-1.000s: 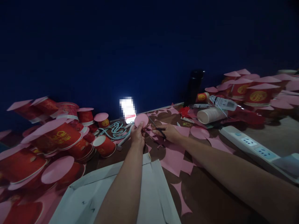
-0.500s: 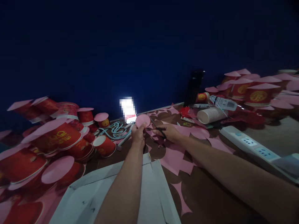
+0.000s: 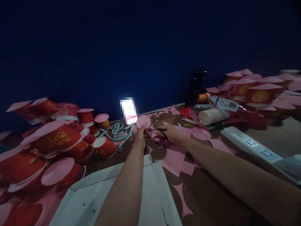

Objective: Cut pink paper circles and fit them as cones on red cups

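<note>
A round pink paper disc (image 3: 144,120) is pinched in my left hand (image 3: 139,136), the thumb lying over its lower edge. Just right of it, my right hand (image 3: 171,133) is closed around the handles of dark scissors (image 3: 162,131). Their blades reach up and left to the disc's right side; whether they touch the paper I cannot tell. Beneath my hands lie pink paper offcuts (image 3: 175,160) with curved edges. A lone red paper cup (image 3: 105,147) lies tilted to the left of my left hand.
Red cups topped with pink discs crowd the left (image 3: 66,138) and far right (image 3: 260,95). A lit phone (image 3: 129,110) leans behind a pale blue cable (image 3: 116,131). Right are a black bottle (image 3: 195,86), stacked cups (image 3: 213,116) and a power strip (image 3: 252,146). A white board (image 3: 105,191) lies in front.
The pink disc and my left hand have shifted slightly right, closer to the scissors. My right hand stays nearly in place.
</note>
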{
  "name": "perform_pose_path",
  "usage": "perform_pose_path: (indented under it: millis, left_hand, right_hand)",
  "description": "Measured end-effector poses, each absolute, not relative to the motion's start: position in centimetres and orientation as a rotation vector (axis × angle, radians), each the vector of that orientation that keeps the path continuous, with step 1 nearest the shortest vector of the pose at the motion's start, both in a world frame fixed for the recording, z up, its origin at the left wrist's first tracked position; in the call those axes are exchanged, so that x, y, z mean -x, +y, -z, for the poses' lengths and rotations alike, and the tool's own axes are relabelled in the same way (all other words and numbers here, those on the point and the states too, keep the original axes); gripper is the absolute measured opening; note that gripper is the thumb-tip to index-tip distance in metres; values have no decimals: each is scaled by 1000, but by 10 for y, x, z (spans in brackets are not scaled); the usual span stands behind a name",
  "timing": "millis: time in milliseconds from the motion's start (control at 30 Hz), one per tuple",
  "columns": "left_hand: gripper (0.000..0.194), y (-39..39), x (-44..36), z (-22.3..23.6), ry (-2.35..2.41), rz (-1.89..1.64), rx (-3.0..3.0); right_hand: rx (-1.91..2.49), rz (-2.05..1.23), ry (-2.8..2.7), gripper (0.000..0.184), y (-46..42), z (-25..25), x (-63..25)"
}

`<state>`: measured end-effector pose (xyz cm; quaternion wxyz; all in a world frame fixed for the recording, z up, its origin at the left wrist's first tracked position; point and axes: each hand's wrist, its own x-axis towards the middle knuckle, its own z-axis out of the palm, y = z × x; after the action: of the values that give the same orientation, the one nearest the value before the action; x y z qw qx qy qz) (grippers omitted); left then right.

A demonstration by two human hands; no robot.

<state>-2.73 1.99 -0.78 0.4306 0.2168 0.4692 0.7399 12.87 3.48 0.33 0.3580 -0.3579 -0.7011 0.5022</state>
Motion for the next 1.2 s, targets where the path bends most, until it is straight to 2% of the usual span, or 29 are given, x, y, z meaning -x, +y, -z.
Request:
perform_pose_path:
  millis: [400,1200]
  left_hand:
    - [40,19,27,6,1132,-1860,-486]
    - [42,20,26,7,1151,-1834,-543]
  right_hand:
    - [909,-1273,-1846,42,37,-1,-130]
    - [978,-1392,-1767,50,32,-7,-130]
